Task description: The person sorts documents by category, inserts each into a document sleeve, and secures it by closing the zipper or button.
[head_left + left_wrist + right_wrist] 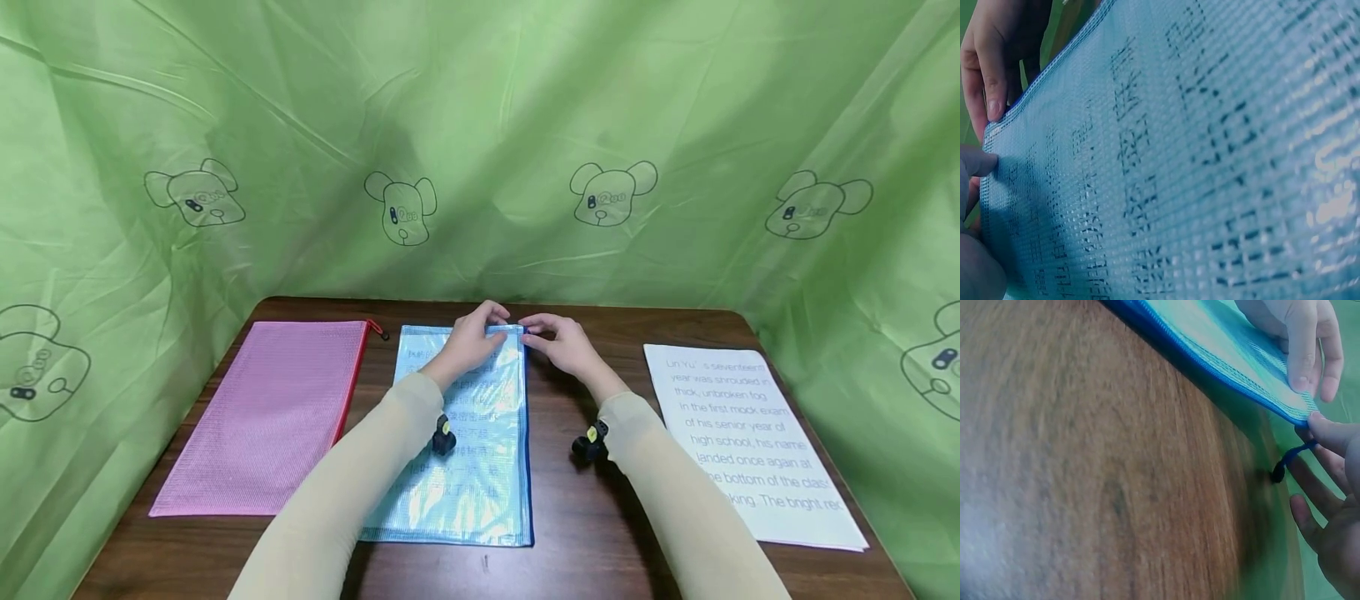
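A blue mesh zipper pouch [457,467] lies in the middle of the table, its printed sheet showing through the mesh. My left hand [472,337] pinches the pouch's far edge, thumb on top and fingers behind. At the far right corner, my right hand [564,343] pinches the end of the dark blue zipper edge [1210,369] between thumb and fingers. A blue pull cord [1297,452] with a dark tip hangs below that corner in the right wrist view. Rows of dark characters [1135,144] fill the left wrist view, blurred by the mesh.
A pink mesh pouch [277,417] with a red zipper edge lies on the left of the brown wooden table [585,533]. To the right is a stack of white printed sheets [742,442]. Green cloth [480,100] with bear-head drawings hangs behind and at both sides.
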{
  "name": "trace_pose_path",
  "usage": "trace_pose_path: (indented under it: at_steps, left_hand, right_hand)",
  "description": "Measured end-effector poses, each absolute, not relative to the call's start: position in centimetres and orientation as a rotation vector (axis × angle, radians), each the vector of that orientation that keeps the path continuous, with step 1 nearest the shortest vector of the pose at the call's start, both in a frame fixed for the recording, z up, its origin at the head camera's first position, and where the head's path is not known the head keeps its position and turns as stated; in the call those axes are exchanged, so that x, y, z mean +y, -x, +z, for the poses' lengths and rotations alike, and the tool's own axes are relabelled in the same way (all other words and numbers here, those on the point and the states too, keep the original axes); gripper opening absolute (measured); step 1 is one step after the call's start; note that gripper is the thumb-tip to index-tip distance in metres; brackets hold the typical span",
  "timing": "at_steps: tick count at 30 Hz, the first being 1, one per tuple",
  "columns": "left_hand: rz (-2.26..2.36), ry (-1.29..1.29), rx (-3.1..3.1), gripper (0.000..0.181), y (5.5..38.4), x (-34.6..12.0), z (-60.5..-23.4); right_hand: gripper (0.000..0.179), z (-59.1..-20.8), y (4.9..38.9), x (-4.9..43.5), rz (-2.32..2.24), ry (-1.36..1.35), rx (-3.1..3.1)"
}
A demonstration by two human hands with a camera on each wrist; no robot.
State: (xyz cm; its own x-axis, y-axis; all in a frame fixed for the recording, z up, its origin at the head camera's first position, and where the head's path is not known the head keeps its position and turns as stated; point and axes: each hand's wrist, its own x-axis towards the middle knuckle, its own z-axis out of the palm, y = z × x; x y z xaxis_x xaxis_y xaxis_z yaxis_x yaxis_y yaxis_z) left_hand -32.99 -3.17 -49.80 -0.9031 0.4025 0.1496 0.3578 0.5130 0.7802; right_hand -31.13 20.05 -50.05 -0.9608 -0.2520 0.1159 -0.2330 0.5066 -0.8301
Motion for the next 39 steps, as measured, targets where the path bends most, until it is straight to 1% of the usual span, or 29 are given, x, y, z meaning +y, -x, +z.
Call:
trace_pose_path:
  at_steps: [9, 12, 16, 22, 31, 39]
  left_hand:
    - [1.419, -0.634, 2.659, 0.025, 32.78, -3.44, -49.35]
    - [1.427, -0.611, 2.66, 0.021, 32.63, -3.47, -49.23]
    - [1.445, -0.592, 2.663, 0.018, 32.49, -3.44, -49.18]
    - [1.451, -0.562, 2.654, 0.017, 32.38, -3.41, -49.31]
    - [1.471, -0.537, 2.633, 0.018, 32.34, -3.52, -49.6]
    - [1.484, -0.525, 2.624, 0.016, 32.41, -3.47, -49.61]
  right_hand:
    - [0.013, -49.98, 30.53, 20.03, -1.623, 0.418, 2.788]
    - [0.01, -49.92, 30.35, 19.91, -1.636, 0.405, 2.805]
    - [0.01, -49.84, 30.15, 19.8, -1.654, 0.394, 2.804]
    - [0.009, -50.2, 30.11, 19.91, -1.659, 0.37, 2.757]
    - [0.011, -50.57, 30.38, 20.4, -1.621, 0.449, 2.725]
    - [0.014, -50.6, 30.17, 20.43, -1.569, 0.464, 2.711]
